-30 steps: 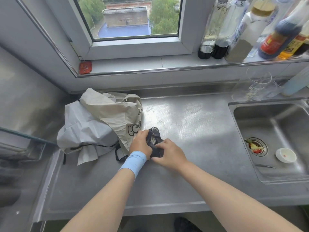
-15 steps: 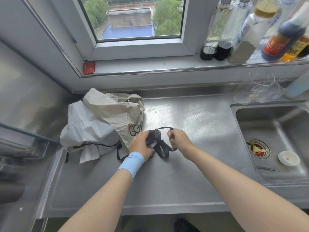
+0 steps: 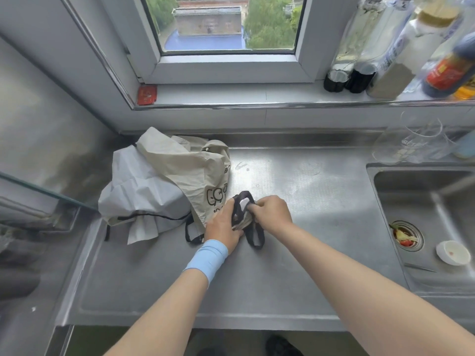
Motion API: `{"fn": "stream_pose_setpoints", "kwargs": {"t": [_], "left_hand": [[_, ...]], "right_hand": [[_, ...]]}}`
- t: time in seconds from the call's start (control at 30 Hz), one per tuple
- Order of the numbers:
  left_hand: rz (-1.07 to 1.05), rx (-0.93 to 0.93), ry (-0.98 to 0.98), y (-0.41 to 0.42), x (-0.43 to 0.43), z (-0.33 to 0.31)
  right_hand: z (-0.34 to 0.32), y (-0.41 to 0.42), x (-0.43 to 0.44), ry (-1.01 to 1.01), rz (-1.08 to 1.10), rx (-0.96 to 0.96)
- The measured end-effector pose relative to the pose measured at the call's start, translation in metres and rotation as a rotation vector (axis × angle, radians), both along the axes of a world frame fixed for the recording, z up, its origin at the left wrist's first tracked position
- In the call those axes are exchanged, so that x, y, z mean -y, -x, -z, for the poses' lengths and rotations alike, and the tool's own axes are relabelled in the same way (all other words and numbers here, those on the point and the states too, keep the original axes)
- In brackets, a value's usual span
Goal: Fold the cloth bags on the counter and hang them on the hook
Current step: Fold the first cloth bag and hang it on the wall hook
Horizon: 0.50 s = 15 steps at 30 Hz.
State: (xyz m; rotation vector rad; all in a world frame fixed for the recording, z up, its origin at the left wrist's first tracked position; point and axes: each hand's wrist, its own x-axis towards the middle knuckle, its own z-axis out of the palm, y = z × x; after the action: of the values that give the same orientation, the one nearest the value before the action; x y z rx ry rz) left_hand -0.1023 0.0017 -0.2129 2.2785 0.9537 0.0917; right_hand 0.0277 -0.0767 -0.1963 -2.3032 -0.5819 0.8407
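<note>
Curled fingers of the right hand (image 3: 272, 211) pinch the black strap (image 3: 255, 237) against the folded bag (image 3: 243, 222). Half a second ago they held the loop out wide; now they are back in. The left hand (image 3: 222, 226) still grips the bag on the counter (image 3: 308, 227), touching the heap of unfolded bags (image 3: 159, 181).
</note>
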Motion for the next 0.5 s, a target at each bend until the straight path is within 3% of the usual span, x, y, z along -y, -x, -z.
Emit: {"fn": "stream_pose_setpoints", "kwargs": {"t": [0.1, 0.2, 0.33, 0.5], "left_hand": [[0.031, -0.069, -0.043, -0.003, -0.004, 0.0], [0.038, -0.076, -0.038, -0.003, -0.005, -0.002], [-0.004, -0.078, 0.093, 0.001, -0.012, -0.002], [0.026, -0.064, 0.156, 0.003, -0.016, -0.007]], "right_hand": [[-0.004, 0.007, 0.0, -0.133, 0.066, 0.12], [-0.009, 0.009, -0.005, -0.282, -0.004, 0.157], [0.001, -0.001, -0.006, -0.04, -0.359, 0.18], [-0.001, -0.013, -0.002, 0.02, -0.439, 0.157]]}}
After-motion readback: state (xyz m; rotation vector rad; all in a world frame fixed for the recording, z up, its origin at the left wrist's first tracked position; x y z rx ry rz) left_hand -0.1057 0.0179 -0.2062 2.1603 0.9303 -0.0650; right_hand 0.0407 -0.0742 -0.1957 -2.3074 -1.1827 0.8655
